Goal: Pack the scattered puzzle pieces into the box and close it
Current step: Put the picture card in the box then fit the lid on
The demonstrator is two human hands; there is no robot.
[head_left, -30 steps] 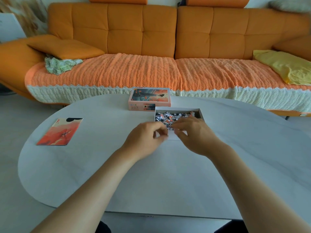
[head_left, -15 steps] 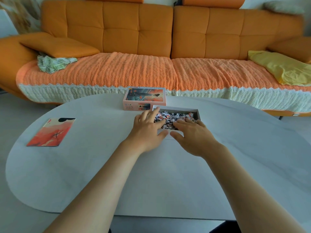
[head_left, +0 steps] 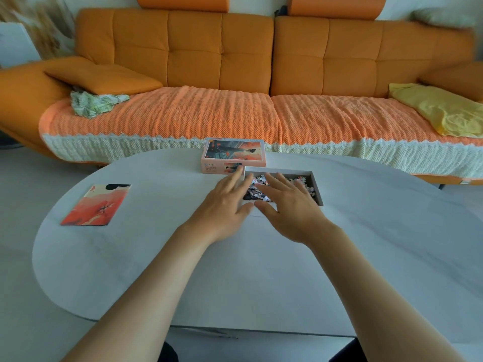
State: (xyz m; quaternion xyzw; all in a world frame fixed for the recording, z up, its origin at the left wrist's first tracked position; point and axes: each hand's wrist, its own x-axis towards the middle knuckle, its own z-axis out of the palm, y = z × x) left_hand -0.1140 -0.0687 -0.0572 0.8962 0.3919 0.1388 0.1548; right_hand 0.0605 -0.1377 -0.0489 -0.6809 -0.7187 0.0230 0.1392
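Open box of puzzle pieces on the desk, both grips wide.
I saw the pieces heaped loose in the white box. My left hand lay over its left rim and my right hand over the pieces, fingers straight and spread, holding nothing. The pictured lid sat just behind the box, its print too small to read; a picture card lay well apart, left.

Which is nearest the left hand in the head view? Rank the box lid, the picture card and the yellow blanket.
1. Box lid: just beyond the left hand.
2. Picture card: left, on the table.
3. Yellow blanket: far right, on the sofa.
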